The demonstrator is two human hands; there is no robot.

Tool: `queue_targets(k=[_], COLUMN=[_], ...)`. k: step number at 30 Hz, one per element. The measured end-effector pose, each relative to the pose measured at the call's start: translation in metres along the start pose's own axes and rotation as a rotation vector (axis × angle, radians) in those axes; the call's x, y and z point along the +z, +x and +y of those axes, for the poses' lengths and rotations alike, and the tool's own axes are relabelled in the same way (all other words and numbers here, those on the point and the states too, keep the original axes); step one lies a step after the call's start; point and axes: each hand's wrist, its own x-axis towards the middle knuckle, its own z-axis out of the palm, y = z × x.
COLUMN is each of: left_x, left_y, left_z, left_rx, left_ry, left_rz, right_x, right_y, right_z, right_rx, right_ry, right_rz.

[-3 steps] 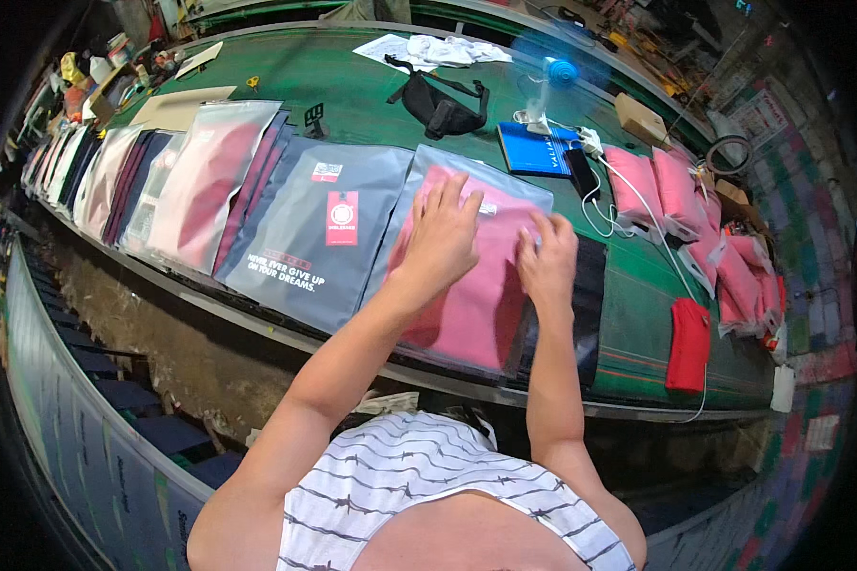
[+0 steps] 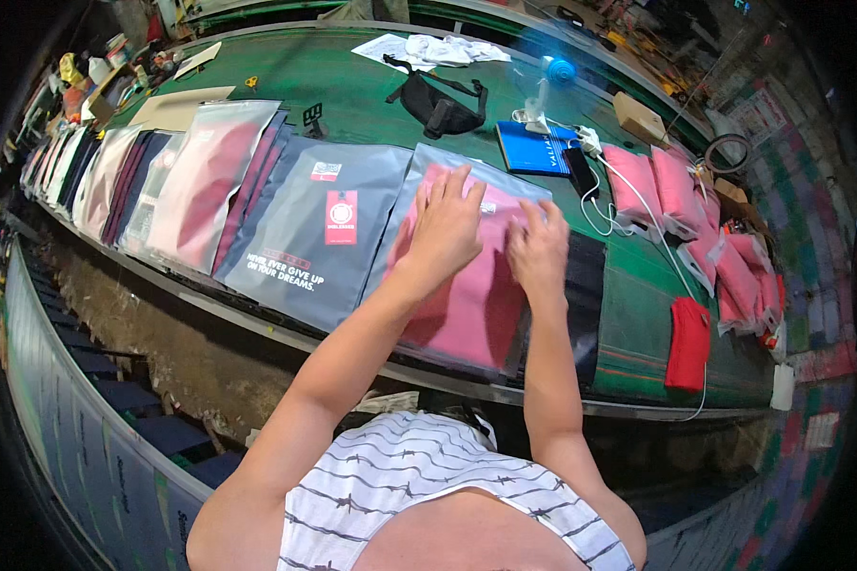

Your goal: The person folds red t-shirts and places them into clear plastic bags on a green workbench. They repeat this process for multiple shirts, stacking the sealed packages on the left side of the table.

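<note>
In front of me lies a pink folded garment in a frosted plastic bag. My left hand rests flat on its upper left part, fingers stretched out. Over the bag's upper right side, my right hand has its fingers apart and a little bent, slightly blurred; whether it touches the plastic I cannot tell. Left of this bag is a dark grey garment in a similar bag, with a pink tag and white print. Part of a black bagged item shows beside my right forearm.
A row of upright bagged garments runs along the left. Pink packets are piled at the right, near a red pouch. Farther back are a black waist bag, a blue box, a small fan and white cables.
My right hand has shifted slightly left and up over the pink bag. My left hand stays on it, nearly unmoved.
</note>
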Motion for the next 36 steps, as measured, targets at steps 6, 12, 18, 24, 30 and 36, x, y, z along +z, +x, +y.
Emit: queue_targets(k=[6, 12, 18, 24, 30, 36], left_x=[0.038, 0.048, 0.052, 0.055, 0.051, 0.042], left_y=[0.014, 0.014, 0.008, 0.006, 0.012, 0.013], left_z=[-0.020, -0.036, -0.044, -0.048, -0.049, -0.043], left_rx=[-0.239, -0.339, -0.396, -0.393, -0.351, -0.287], left_ry=[0.075, 0.009, -0.037, -0.044, -0.005, 0.044], left_rz=[-0.058, -0.081, -0.112, -0.093, -0.114, -0.113], right_x=[0.047, 0.066, 0.076, 0.078, 0.077, 0.068], right_y=[0.034, 0.032, 0.027, 0.026, 0.028, 0.015], right_z=[-0.034, -0.029, -0.032, -0.033, -0.030, 0.001], right_rx=[0.169, 0.287, 0.247, 0.253, 0.255, 0.183], right_ry=[-0.150, -0.050, -0.078, -0.059, -0.042, 0.175], right_rz=[-0.241, -0.296, -0.260, -0.258, -0.255, -0.097])
